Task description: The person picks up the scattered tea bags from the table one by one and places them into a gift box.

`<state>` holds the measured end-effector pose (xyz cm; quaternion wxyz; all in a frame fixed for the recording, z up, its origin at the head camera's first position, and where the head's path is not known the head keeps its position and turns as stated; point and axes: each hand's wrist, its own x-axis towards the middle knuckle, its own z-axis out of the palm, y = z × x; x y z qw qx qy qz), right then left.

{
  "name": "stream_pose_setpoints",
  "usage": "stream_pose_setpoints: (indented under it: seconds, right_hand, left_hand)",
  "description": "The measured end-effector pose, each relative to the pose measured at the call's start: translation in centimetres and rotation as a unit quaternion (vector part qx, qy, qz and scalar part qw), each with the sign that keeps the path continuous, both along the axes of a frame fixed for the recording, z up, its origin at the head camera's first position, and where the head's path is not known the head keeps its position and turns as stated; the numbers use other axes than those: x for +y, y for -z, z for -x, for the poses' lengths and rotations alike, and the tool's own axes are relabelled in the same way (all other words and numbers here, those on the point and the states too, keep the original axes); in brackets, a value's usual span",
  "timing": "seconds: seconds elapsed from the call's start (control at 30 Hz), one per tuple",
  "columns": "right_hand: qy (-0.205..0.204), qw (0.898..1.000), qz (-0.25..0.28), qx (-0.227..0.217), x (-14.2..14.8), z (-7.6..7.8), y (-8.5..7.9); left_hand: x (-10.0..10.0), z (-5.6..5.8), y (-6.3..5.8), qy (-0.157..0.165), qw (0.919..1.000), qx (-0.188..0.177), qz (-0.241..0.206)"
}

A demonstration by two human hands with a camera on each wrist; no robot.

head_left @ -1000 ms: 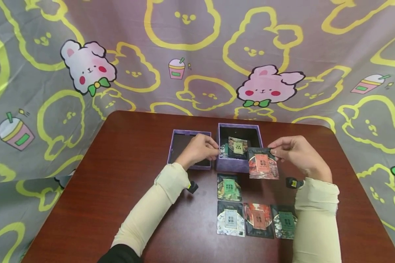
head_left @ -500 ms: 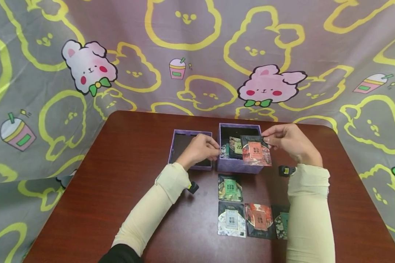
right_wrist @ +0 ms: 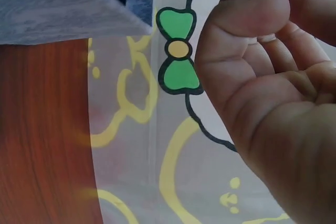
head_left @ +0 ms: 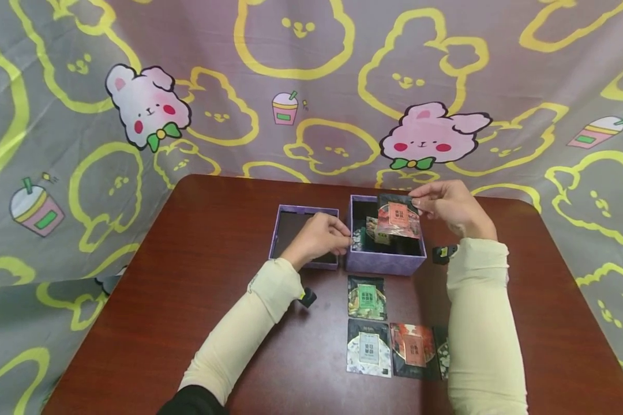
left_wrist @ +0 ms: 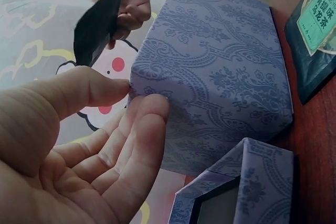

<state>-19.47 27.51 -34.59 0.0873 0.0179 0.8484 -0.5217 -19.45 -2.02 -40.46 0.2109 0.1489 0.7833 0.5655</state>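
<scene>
In the head view my right hand (head_left: 453,206) pinches a tea sachet with a red label (head_left: 397,214) by its upper right corner. The sachet hangs tilted over the open purple box (head_left: 386,264). My left hand (head_left: 319,237) pinches the box's left wall between thumb and fingertips; the left wrist view shows this hand (left_wrist: 100,145) at the edge of the patterned box (left_wrist: 215,61). Inside the box lies a sachet with a yellow-green label (head_left: 379,230), partly covered by the red one. The right wrist view shows my curled right fingers (right_wrist: 252,40), with the sachet out of sight.
The purple lid (head_left: 305,264) lies left of the box. In front are a green-label sachet (head_left: 367,298), a white one (head_left: 369,349) and a red one (head_left: 414,351). My right sleeve partly hides another sachet (head_left: 443,354). A patterned cloth (head_left: 322,86) hangs behind the table.
My right hand has moved up and left, bringing the red-label sachet from the box's front right corner to over its opening. The left hand stays on the box wall.
</scene>
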Motion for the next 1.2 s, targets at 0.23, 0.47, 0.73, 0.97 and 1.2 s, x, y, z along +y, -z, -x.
stream_pose_setpoints:
  seconds: [0.23,0.47,0.73,0.97,1.2]
  right_hand:
    - [0.007,1.000,0.008,0.004,-0.3,0.8,0.1]
    - [0.002,1.000,-0.011,-0.001,-0.7,0.7,-0.1]
    - [-0.003,0.999,-0.039,0.014,-0.2,0.0,-0.4]
    - [0.022,0.999,-0.041,0.024,0.6,-1.0,-0.5]
    - [0.023,0.998,-0.058,0.031,2.0,-2.8,-0.7]
  left_hand:
    - [0.1,0.0,0.2,-0.001,1.0000,-0.005,-0.008]
    - [0.1,-0.1,0.2,0.003,0.9998,-0.004,-0.017]
    - [0.0,0.1,0.2,0.003,0.9999,-0.004,-0.012]
    - [0.1,0.1,0.4,0.004,0.9999,-0.004,-0.011]
    - [0.0,0.2,0.2,0.006,0.9999,-0.001,-0.009]
